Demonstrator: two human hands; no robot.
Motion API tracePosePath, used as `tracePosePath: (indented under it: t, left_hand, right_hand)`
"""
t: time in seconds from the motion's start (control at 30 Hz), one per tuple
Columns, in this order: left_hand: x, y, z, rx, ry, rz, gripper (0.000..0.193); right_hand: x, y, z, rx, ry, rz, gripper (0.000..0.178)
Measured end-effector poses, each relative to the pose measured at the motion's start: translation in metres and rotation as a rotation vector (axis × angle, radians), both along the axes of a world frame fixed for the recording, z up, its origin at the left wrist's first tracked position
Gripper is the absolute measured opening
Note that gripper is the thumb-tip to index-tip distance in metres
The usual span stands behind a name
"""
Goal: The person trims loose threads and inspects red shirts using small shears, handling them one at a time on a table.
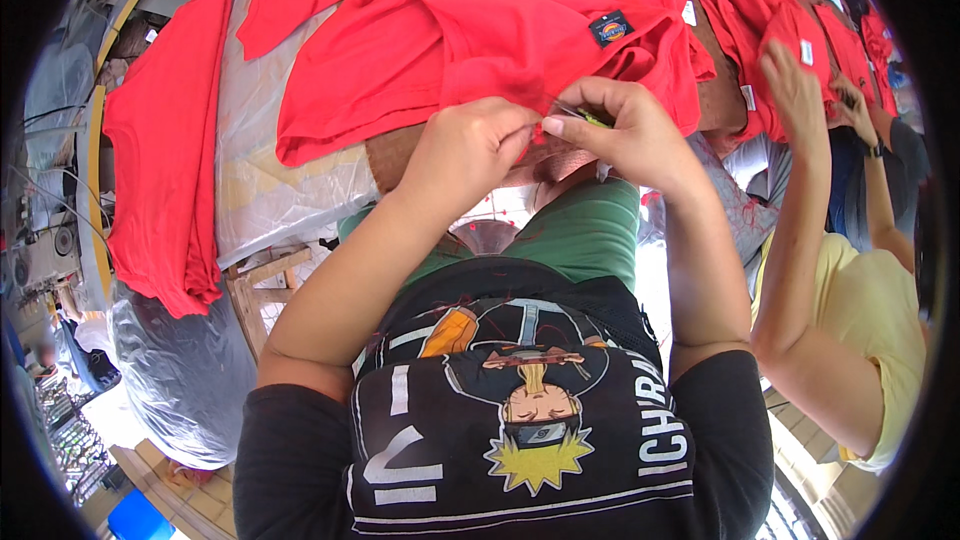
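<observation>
A red garment (480, 30) with a dark label patch lies spread over the near edge of the table. At its near edge my left hand (470, 148) is closed, thumb and finger pinching a bit of the red cloth. My right hand (635, 130) is curled around small thread snips (594, 119). Their yellow-green part and thin metal blades show between thumb and fingers, close to the left fingertips. The rest of the snips is hidden in the palm. A small red bit of cloth or thread hangs between the two hands.
A folded stack of red garments (170, 150) lies at the left on a plastic-covered table (290, 185). On the right a co-worker in a yellow shirt (835, 330) handles more red garments (790, 50). A large grey plastic bag (180, 375) stands below the table at left.
</observation>
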State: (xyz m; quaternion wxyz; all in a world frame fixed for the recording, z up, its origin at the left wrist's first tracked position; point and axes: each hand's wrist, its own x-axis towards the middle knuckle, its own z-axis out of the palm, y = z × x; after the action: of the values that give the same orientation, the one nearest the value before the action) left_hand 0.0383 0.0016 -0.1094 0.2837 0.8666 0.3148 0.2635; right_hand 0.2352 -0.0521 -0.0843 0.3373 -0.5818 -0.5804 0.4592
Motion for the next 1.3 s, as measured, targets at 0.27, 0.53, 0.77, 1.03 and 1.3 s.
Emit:
tracePosePath:
  t: [0.27,0.53,0.77,1.03,1.3]
  left_hand:
    - [-0.002,0.018,0.014,-0.481,0.003,-0.004,0.017]
    - [-0.004,0.021,0.014,-0.577,-0.005,-0.018,0.019]
    - [-0.004,0.02,0.009,-0.566,-0.042,-0.005,0.019]
    - [-0.005,0.017,0.011,-0.484,-0.127,-0.064,0.02]
    - [-0.047,0.0,0.062,-0.271,-0.15,-0.286,0.024]
  right_hand:
    - [0.018,0.003,0.03,0.024,-0.206,0.199,0.022]
    - [0.012,0.006,0.014,0.125,-0.209,0.216,0.016]
    - [0.006,0.008,0.004,0.171,-0.172,0.18,0.018]
    - [0.003,0.005,0.005,0.13,-0.211,0.194,0.017]
    - [0.018,-0.012,0.026,0.188,-0.16,0.081,0.023]
